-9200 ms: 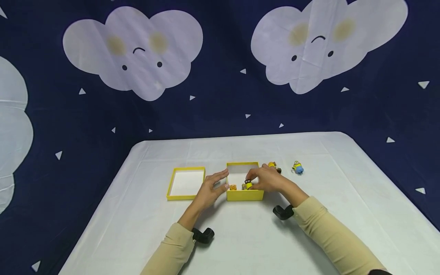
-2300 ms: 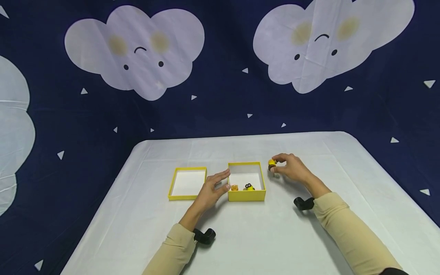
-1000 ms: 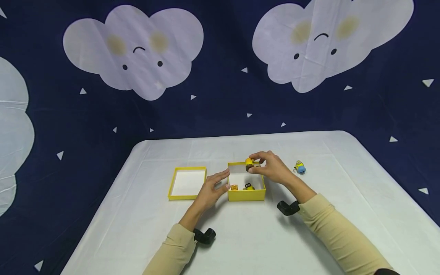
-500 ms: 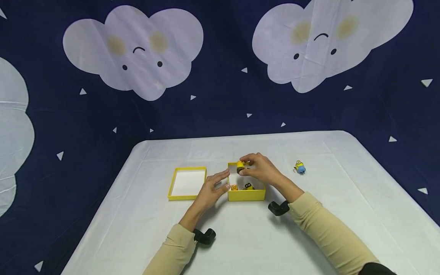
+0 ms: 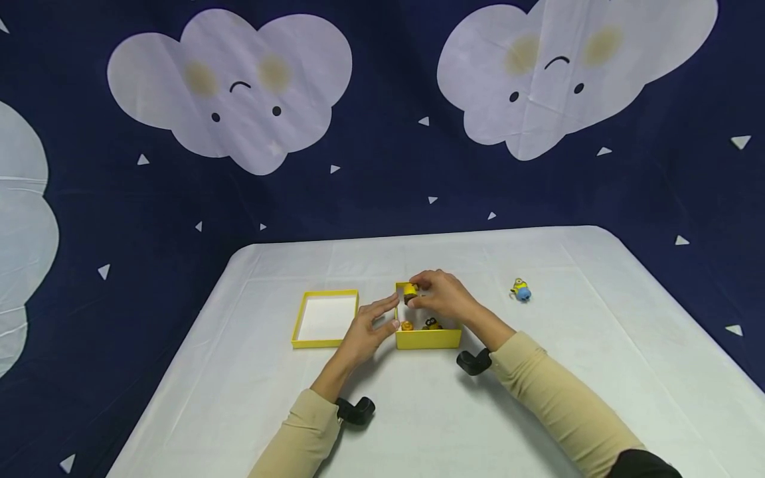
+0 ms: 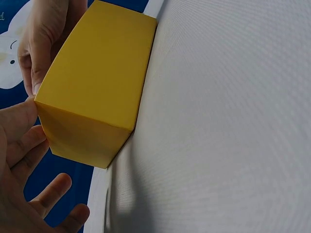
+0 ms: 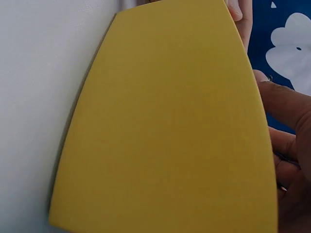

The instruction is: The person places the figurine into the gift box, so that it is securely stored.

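A yellow box [image 5: 427, 340] with a pale inside stands open-topped on the white table. My right hand [image 5: 445, 295] reaches over its right side and pinches a small yellow-and-brown minion figure [image 5: 410, 293] within the box's far left part. Fingertips of my left hand [image 5: 366, 330] touch the box's left wall, the fingers extended; the left wrist view shows them against the yellow side [image 6: 82, 136]. Inside, along the near wall, lie an orange figure [image 5: 407, 326] and a minion with dark goggles [image 5: 431, 324]. In the right wrist view the box wall [image 7: 165, 121] hides the held figure.
A shallow yellow-rimmed lid [image 5: 325, 320] lies to the left of the box, its white inside facing up. One blue-and-yellow minion figure [image 5: 520, 291] is on the table at the right. Behind the table [image 5: 269, 398] hangs a dark blue cloth [image 5: 382, 186] with clouds.
My right hand picked up the yellow-and-brown minion from the table right of the box and carried it left into the box. Earlier it let go of the goggled minion inside. The left hand stayed put.
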### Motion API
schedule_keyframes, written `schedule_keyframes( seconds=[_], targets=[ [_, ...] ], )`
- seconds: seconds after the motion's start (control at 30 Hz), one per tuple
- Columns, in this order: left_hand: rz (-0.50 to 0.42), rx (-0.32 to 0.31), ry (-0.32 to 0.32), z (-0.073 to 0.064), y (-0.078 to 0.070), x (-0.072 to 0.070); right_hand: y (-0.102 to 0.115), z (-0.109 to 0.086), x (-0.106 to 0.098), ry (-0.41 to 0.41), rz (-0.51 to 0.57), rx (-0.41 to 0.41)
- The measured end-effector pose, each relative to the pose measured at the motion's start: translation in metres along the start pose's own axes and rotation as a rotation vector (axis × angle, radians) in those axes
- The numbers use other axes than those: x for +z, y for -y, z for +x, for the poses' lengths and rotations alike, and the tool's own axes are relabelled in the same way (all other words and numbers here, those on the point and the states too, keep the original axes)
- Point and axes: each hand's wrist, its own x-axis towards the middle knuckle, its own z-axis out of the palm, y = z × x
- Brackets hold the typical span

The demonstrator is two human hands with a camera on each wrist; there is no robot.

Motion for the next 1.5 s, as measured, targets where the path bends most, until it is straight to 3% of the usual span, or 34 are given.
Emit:
schedule_keyframes(
  seconds=[0.37, 0.83, 1.1, 1.5],
  targets=[
    [0.009, -0.005, 0.007, 0.000, 0.001, 0.000, 0.001, 0.003, 0.008, 0.021, -0.033, 0.046],
    [0.009, -0.006, 0.014, -0.001, -0.004, -0.002, 0.002, 0.005, 0.018, 0.021, -0.217, 0.008],
    [0.002, -0.009, 0.011, 0.000, 0.000, 0.000, 0.004, 0.002, 0.021, 0.027, -0.301, 0.000],
    [-0.009, -0.038, 0.047, -0.010, -0.040, -0.010, 0.006, -0.001, 0.025, 0.007, -0.393, -0.039]
  ],
)
